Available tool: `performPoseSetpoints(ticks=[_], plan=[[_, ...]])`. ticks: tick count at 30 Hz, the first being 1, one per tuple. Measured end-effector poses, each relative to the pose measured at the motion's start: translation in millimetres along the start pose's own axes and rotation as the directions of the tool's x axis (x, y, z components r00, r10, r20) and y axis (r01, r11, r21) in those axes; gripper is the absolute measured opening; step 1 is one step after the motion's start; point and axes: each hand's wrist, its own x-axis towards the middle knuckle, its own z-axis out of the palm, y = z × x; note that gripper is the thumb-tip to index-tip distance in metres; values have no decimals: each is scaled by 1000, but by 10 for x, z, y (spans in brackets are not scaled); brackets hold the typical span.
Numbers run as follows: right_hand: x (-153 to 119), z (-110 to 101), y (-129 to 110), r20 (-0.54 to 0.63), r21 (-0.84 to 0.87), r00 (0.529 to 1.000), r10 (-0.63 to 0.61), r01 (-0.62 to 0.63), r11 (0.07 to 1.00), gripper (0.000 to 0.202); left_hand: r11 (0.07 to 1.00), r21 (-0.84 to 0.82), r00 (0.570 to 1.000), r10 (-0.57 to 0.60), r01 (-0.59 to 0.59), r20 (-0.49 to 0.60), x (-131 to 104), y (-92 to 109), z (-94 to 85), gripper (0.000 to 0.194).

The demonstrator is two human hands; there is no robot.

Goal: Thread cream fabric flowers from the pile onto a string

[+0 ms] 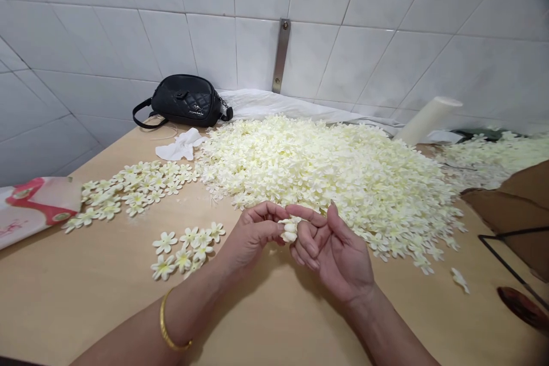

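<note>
My left hand (257, 231), with a gold bangle on its wrist, pinches a small bunch of pale flowers (290, 229) between thumb and fingers. My right hand (330, 249) is at the other side of the bunch, palm partly up. Its index finger reaches over the flowers and its other fingers curl against them; the thumb stands apart. Just behind both hands lies a large heap of white-yellow flowers (326, 166). Several loose flowers (183, 259) lie on the wooden table (107, 309) beside my left forearm.
More flowers (141, 186) are spread at the left, near a red and white bag (43, 206). A black bag (186, 100) and white tissue (182, 144) are at the back. A white roll (429, 120) stands behind the heap; brown cardboard (514, 211) is at the right.
</note>
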Motion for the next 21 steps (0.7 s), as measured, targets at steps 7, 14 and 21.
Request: performPoseSetpoints(ticks=[7,14,21], plan=[[-9,-3,18,36,1,999,-4,4,1000,52,999,34,1000,21,-20,-15,5,0,-11,14],[-10,4,24,22,-52,1000,-8,9,999,52,995,89,999,32,-34,16,1,10,-19,11],[-8,7,36,14,-34,1000,-2,2,999,55,986,137,993,89,-99,75,-22,5,-6,12]])
